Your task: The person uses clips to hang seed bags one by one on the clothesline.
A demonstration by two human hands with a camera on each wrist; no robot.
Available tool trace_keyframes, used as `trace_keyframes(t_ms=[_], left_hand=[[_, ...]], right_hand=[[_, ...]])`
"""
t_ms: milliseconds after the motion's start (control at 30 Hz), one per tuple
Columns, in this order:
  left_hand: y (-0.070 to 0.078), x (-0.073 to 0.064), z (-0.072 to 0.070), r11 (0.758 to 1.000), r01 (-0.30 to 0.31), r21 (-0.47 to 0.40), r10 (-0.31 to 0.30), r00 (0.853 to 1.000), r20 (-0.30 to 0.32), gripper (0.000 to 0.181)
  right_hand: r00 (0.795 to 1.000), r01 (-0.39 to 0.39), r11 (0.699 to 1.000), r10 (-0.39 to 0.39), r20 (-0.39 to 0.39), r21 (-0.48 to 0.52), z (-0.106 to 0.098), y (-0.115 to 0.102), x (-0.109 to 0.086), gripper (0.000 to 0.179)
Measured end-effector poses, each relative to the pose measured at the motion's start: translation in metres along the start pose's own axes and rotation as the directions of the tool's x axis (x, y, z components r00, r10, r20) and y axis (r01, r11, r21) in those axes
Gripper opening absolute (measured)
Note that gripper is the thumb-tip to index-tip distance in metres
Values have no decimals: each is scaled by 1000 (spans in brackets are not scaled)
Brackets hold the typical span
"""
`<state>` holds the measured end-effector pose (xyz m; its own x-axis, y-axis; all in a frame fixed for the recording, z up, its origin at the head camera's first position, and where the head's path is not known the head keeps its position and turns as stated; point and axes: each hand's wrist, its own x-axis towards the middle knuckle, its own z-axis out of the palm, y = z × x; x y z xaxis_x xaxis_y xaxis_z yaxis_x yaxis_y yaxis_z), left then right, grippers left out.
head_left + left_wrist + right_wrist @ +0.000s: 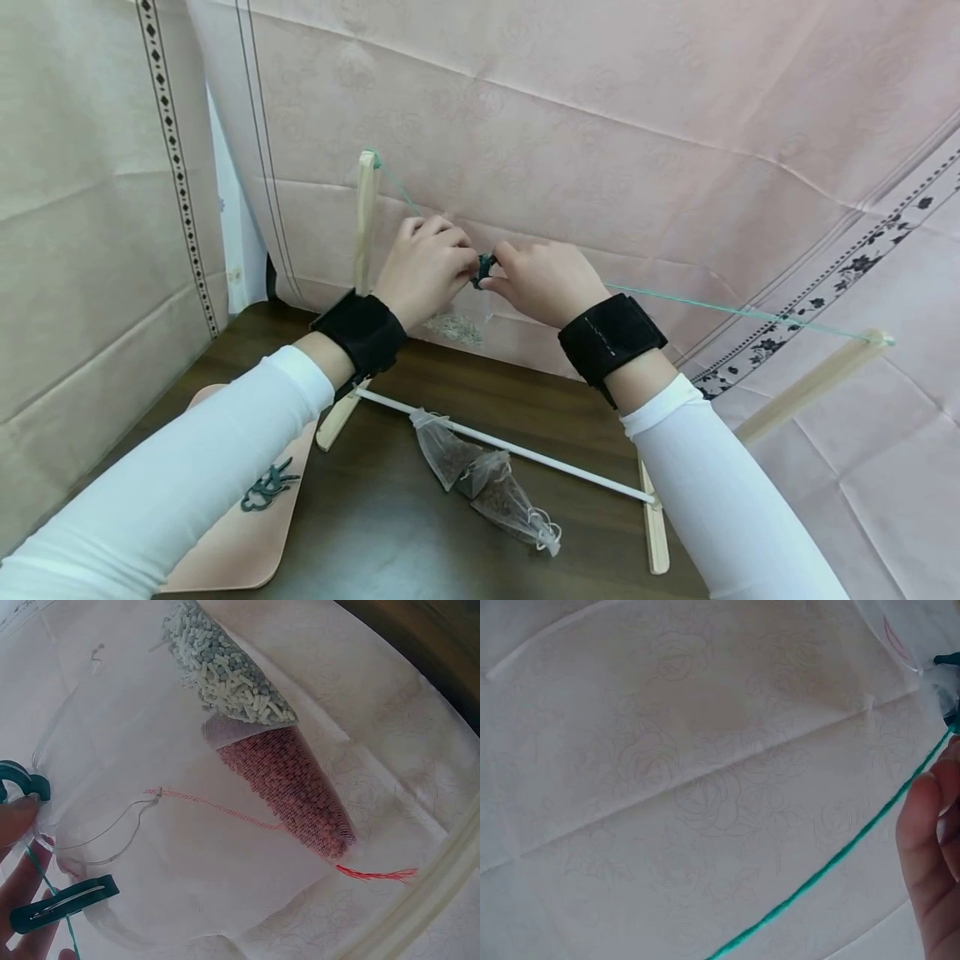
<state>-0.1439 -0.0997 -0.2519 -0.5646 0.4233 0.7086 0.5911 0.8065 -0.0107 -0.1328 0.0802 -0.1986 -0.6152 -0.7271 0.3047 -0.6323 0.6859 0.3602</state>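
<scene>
My left hand (431, 267) pinches the gathered top of a sheer drawstring bag against the green string (738, 312). Beside it, my right hand (543, 279) pinches a dark green clip (483, 268) between thumb and forefinger. In the left wrist view, my left thumb (15, 819) is next to one green clip (26, 782), and a second green clip (64, 904) lies across the string. Sheer bags hang there, one holding grey-white pellets (232, 686), another with reddish contents (289, 791). In the right wrist view, my right fingers (922, 832) are just beside the string; their grip is partly cut off.
Two wooden posts (365, 221) carry the string above a white crossbar (517, 450). Filled sheer bags (498, 500) lie on the dark table (360, 517) by the bar. A pink tray (225, 550) holds several green clips (268, 485). Patterned cloth (600, 108) hangs behind.
</scene>
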Motion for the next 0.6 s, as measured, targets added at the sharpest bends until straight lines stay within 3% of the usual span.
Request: trace_keyframes(t_ms=[300,600], left_hand=[[6,-4,4,1000,-24,4,24,1000,-1,7],[9,-7,2,998,-48,32,48,999,-2,7]], right_hand=[[998,-22,999,21,57,26,1,0,-7,38],[999,-27,999,26,24,35,4,-1,-13,45]])
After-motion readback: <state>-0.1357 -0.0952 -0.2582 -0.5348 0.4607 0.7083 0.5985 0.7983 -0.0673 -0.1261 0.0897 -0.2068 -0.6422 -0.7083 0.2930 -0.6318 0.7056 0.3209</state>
